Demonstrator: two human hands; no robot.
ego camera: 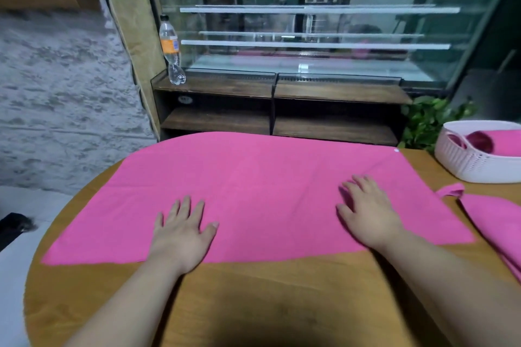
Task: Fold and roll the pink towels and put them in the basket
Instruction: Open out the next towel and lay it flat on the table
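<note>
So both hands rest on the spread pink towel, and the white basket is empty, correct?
Not empty: the head view shows rolled towels inside the white basket. The left hand and right hand do rest on the spread pink towel.

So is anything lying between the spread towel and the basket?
Nothing visible does. Only bare table lies between the towel and the basket; another pink towel sits to the right, nearer the person, off that path.

A single view is taken from head height, angled forward and down over the near counter (253, 304); a glass display case (310, 31) is faced beyond.
</note>
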